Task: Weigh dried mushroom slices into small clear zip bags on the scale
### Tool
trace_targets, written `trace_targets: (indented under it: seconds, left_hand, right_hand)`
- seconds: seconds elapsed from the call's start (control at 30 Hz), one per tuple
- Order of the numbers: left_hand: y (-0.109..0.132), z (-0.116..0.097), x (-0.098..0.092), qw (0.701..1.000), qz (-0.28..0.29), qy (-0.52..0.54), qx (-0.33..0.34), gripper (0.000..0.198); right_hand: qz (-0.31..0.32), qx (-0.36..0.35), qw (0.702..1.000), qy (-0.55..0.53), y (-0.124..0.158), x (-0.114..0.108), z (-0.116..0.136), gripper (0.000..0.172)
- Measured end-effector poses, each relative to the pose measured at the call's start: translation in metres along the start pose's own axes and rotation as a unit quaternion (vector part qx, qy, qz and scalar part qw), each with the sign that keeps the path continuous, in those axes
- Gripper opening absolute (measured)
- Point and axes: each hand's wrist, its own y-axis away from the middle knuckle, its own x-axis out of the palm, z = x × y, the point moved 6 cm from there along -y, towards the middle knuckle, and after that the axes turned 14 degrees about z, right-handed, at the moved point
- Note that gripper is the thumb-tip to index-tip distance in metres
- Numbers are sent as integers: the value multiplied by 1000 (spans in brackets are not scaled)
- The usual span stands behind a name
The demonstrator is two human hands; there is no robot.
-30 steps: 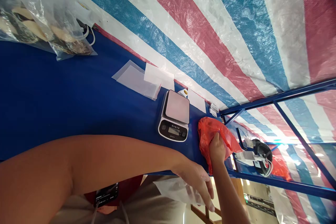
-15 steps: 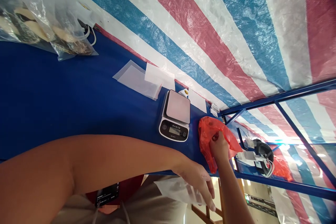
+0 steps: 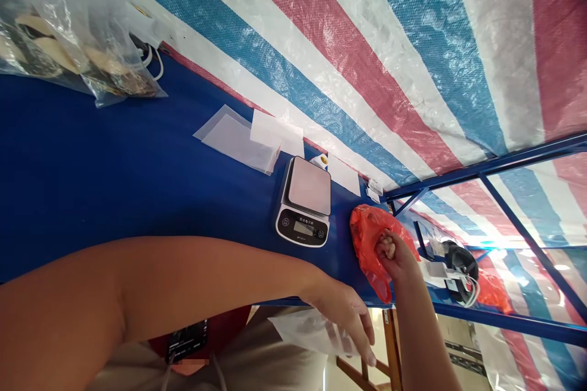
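Note:
My left hand [image 3: 346, 314] hangs past the table's front edge, its fingers bent down over a clear plastic bag [image 3: 300, 328] that it holds. At the table's right end, my right hand [image 3: 398, 256] is closed at the mouth of a crumpled red plastic bag [image 3: 367, 232]. Small pale lumps [image 3: 387, 245] show in its fist; their kind I cannot make out. Left of the red bag stands a white digital kitchen scale [image 3: 309, 186] with a flat square plate and buttons on its front. Nothing lies on the plate.
Flat clear bags [image 3: 238, 140] and white paper [image 3: 277, 131] lie behind the scale. A large clear bag with tan and dark pieces [image 3: 82, 61] is at the far left. Blue metal bars [image 3: 435, 177] rise on the right, with a black object and cables [image 3: 461, 266] beyond.
My right hand has drawn back slightly toward me and to the right from inside the red bag, and pale lumps now show in its fist. My left hand is nearly still.

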Motion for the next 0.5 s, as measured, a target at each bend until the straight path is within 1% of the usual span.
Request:
trace_targets:
  seconds: [0.1, 0.2, 0.3, 0.4, 0.5]
  left_hand:
    - [2, -2, 0, 1000, -12, 16, 16, 66]
    - [5, -5, -1, 999, -14, 27, 27, 70]
    - [8, -7, -3, 999, -24, 31, 32, 72]
    - [10, -7, -6, 998, -44, 31, 43, 68]
    - [10, -7, -7, 997, -51, 36, 45, 67]
  right_hand:
    - [20, 7, 999, -48, 1, 2, 10, 35]
    - [44, 18, 997, -61, 9, 9, 13, 38]
    - [55, 25, 997, -43, 21, 16, 9, 37]
    - [44, 24, 999, -15, 32, 20, 3, 39]
    - [39, 22, 999, 1, 39, 23, -2, 38]
